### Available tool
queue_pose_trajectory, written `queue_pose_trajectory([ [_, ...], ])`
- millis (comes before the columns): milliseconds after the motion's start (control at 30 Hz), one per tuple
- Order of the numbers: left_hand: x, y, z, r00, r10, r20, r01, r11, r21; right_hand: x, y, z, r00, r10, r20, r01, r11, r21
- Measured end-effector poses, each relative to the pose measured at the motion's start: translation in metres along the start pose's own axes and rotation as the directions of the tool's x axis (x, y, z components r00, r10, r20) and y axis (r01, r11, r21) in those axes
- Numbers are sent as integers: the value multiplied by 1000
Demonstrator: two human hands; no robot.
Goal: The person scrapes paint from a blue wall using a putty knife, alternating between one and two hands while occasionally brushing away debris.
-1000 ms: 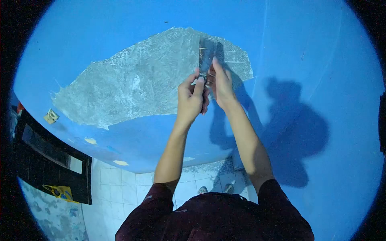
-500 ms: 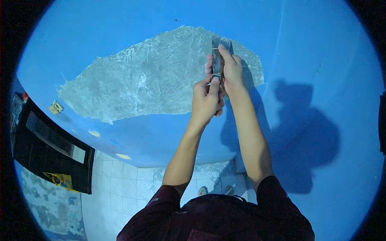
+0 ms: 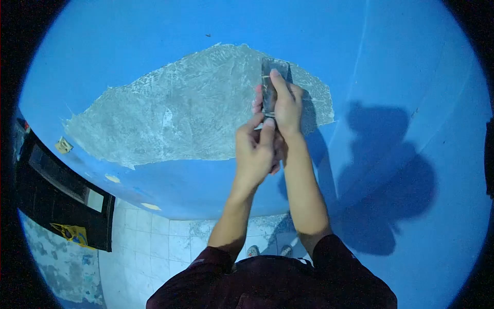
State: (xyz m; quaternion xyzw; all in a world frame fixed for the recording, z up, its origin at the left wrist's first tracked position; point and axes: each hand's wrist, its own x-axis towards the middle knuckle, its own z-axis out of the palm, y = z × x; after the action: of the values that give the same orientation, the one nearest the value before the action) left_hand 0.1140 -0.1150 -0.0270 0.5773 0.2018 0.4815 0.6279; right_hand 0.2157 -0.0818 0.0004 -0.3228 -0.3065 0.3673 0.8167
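A dark, flat, rectangular piece (image 3: 268, 92) with thin pale bands across it is held upright before the wall. My right hand (image 3: 289, 105) wraps it from the right, thumb on its front face and fingertips showing past its left edge. My left hand (image 3: 253, 149) is closed at its lower end, thumb and forefinger at the bottom band, the other fingers curled below. Behind both hands lies a rough grey plaster patch (image 3: 170, 113) on the blue wall (image 3: 195, 188).
A pale wall switch (image 3: 64, 145) sits left of the patch. Dark furniture (image 3: 56, 198) with a yellow bag (image 3: 73, 233) stands at far left. White floor tiles (image 3: 154, 237) and my feet show below. My shadow (image 3: 386, 175) falls on the wall at right.
Both hands, with the dark piece between them, sit slightly lower and further left in view. The view has shifted a little too. The grip looks much the same.
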Motion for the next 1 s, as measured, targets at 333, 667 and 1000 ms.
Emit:
queue_pose_trajectory([
  [333, 2, 15, -8, 997, 59, 51, -65, 992, 109, -4, -1, 3, 998, -59, -16, 59, 998, -27],
  [667, 11, 30, -38, 990, -14, 140, -33, 944, 328, 7, 15, 11, 999, -41, -18, 42, 996, 74],
  [1000, 40, 91, -82, 947, -66, 316, -175, 719, 672, -60, 47, -25, 977, 135, 164, -111, 983, -150],
])
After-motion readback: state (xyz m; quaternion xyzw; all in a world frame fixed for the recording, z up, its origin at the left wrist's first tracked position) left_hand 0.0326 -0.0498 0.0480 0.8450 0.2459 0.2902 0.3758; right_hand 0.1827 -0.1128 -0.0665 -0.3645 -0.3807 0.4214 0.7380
